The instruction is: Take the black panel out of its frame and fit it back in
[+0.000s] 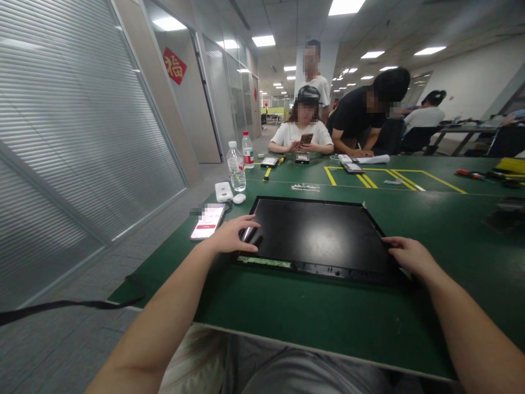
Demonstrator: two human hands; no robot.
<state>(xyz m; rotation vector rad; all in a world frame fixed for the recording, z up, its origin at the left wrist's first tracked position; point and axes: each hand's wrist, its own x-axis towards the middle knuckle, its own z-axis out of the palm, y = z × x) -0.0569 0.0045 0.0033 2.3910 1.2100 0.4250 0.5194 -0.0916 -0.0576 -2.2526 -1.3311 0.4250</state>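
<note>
A black flat screen panel [324,230] lies in front of me on the green table, its glass facing up. A green circuit board strip [264,262] is exposed along its near left edge. At the panel's left edge, my left hand [233,234] is open, thumb and fingers spread apart over the border. My right hand [410,257] grips the right edge, with fingertips on the rim and the lower fingers partly hidden beside the frame.
Left of the panel are a lit phone [208,221], a white power bank [223,191], a white rounded case [239,198] and water bottles [237,167]. Small metal parts [305,187] lie beyond it. Across the green table [287,312], a person [303,131] holds a phone; another leans over.
</note>
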